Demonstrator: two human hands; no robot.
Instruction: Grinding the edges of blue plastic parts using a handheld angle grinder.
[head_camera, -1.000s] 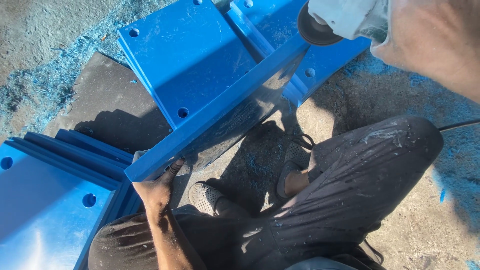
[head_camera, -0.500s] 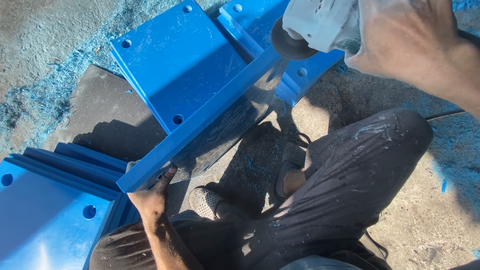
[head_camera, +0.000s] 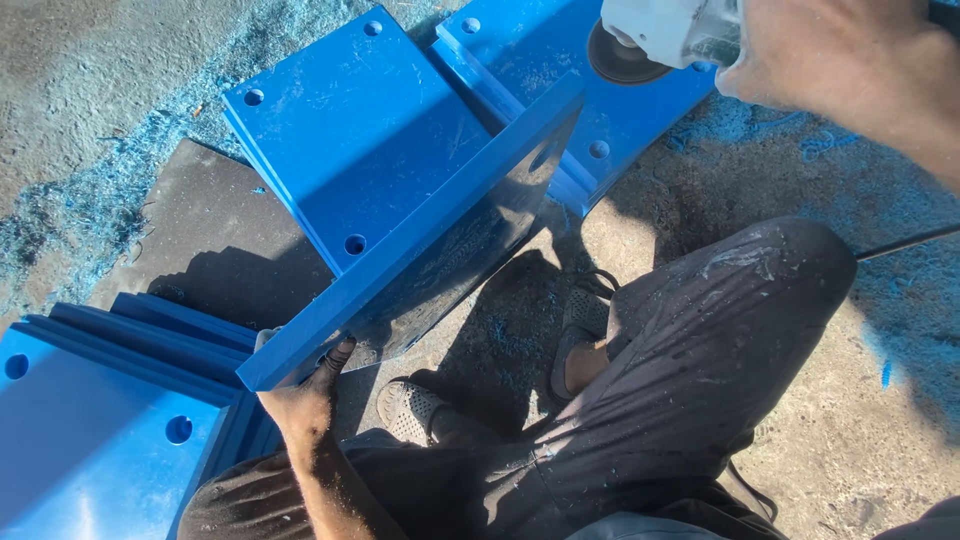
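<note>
A thick blue plastic slab (head_camera: 420, 240) stands on edge, tilted, its dark underside facing me. My left hand (head_camera: 305, 400) grips its near lower corner. My right hand (head_camera: 840, 60), at the top right, holds a white angle grinder (head_camera: 665, 30) whose dark disc (head_camera: 620, 55) hovers just past the slab's far end, above another blue plate. My crouched legs in dusty dark trousers fill the lower middle.
Flat blue plates with round holes lie behind the slab (head_camera: 350, 140) and at the top (head_camera: 560, 60). A stack of blue plates (head_camera: 100, 400) sits at lower left beside a black sheet (head_camera: 200, 240). Blue shavings litter the concrete floor (head_camera: 880, 420). A cable (head_camera: 905, 243) runs at right.
The view has shifted slightly; the grinder and my right hand have moved up and right relative to the slab's far end. My left hand keeps its grip on the slab's corner.
</note>
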